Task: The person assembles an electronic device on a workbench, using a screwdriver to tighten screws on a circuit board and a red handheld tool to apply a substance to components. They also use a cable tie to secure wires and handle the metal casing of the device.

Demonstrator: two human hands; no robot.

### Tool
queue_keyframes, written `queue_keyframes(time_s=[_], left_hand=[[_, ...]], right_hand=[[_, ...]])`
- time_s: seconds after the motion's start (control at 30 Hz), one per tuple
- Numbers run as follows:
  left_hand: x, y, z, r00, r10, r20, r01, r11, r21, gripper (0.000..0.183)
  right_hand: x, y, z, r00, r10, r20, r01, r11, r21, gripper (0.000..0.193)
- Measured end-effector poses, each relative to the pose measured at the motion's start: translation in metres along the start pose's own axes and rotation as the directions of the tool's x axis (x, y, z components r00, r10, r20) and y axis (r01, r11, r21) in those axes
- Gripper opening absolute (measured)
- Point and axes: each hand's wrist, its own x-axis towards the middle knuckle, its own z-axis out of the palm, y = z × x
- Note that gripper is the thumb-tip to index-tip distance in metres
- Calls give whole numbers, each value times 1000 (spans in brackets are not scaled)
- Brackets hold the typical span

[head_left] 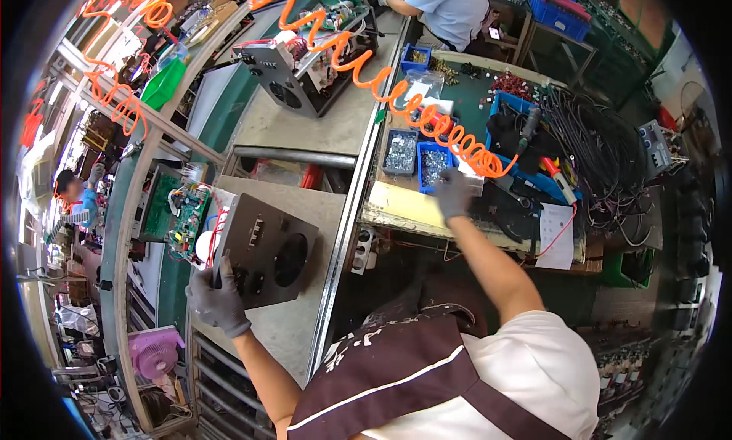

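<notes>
My left hand, in a grey glove, grips the lower left edge of a dark grey metal panel with a large round opening and a few small cutouts. The panel stands tilted on the line, with a green circuit board and wires behind it. My right hand, also gloved, is at the near edge of a blue bin of small silvery screws. Its fingers are drawn together and partly hidden; what they hold is too small to make out. A second bin of small metal parts sits just left.
An orange coiled hose hangs across to a screwdriver on the bench. Black cables pile up at the right, near a paper sheet. Another panelled unit stands farther up the line. A co-worker sits at the far end.
</notes>
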Motion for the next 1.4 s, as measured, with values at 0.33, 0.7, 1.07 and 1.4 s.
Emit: queue_keyframes(time_s=[0.33, 0.7, 1.07, 1.4], left_hand=[[-64, 187, 68, 897, 414, 153, -201, 692, -693, 16], [-114, 385, 174, -184, 474, 861, 925, 379, -11, 33], [-154, 390, 186, -203, 477, 855, 975, 183, 129, 25], [-158, 396, 181, -35, 371, 928, 956, 284, -77, 26]], right_hand=[[8, 136, -56, 896, 328, 300, -263, 935, -239, 35], [43, 65, -122, 546, 376, 748, -837, 229, 496, 21], [29, 37, -145, 797, 300, 524, -552, 714, 430, 70], [6, 40, -139, 898, 179, 401, -314, 900, 302, 31]])
